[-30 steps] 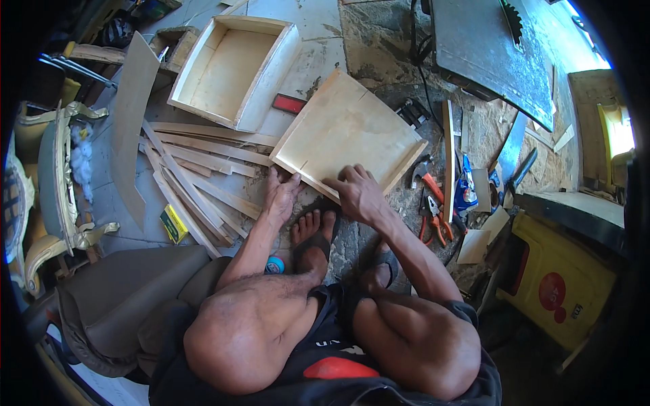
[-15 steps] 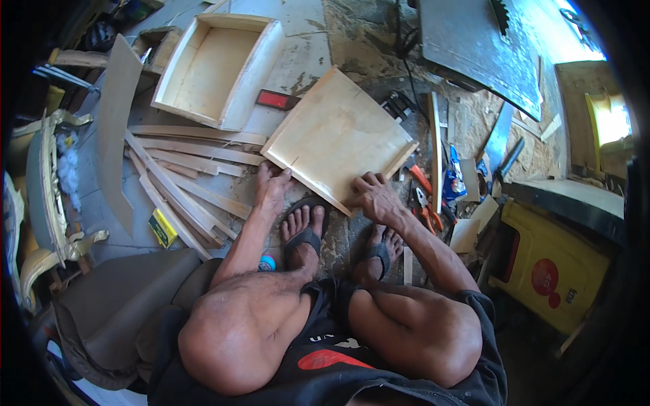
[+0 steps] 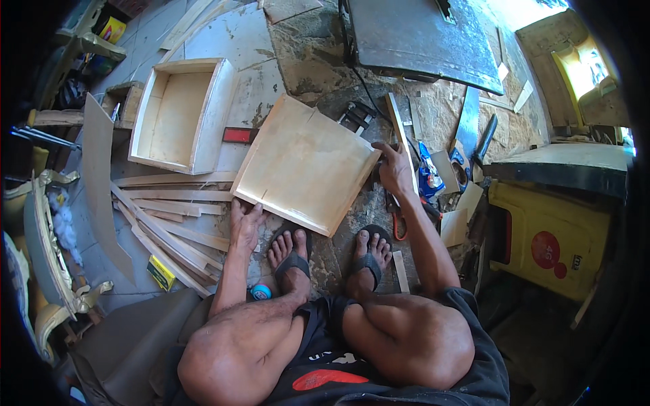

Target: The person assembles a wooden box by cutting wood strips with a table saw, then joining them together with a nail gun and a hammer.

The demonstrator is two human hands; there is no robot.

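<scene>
Your left hand (image 3: 245,227) has its grip closed on the near left corner of the shallow wooden tray (image 3: 305,166), though some fingers are hidden. Your right hand (image 3: 395,167) curls its grip round the far right corner; how firmly either hand presses, you cannot tell from here. The tray sits tilted just beyond your feet (image 3: 292,252), between the deeper drawer (image 3: 214,128) and the narrow board (image 3: 401,128).

If one corner slipped, the tray could swing down onto your toes (open sandals give little cover). Your right knuckles might knock the narrow board, being so near it, and the far edge could scrape the black clamp (image 3: 357,116) if pushed away.

Counted: one shallow tray, one deeper drawer, one narrow board, one black clamp, one handsaw (image 3: 468,118), one red block (image 3: 239,135), one yellow box (image 3: 161,273) and two sandals (image 3: 302,265). The wood strips (image 3: 179,193) number several, overlapping too much for a sure count.
</scene>
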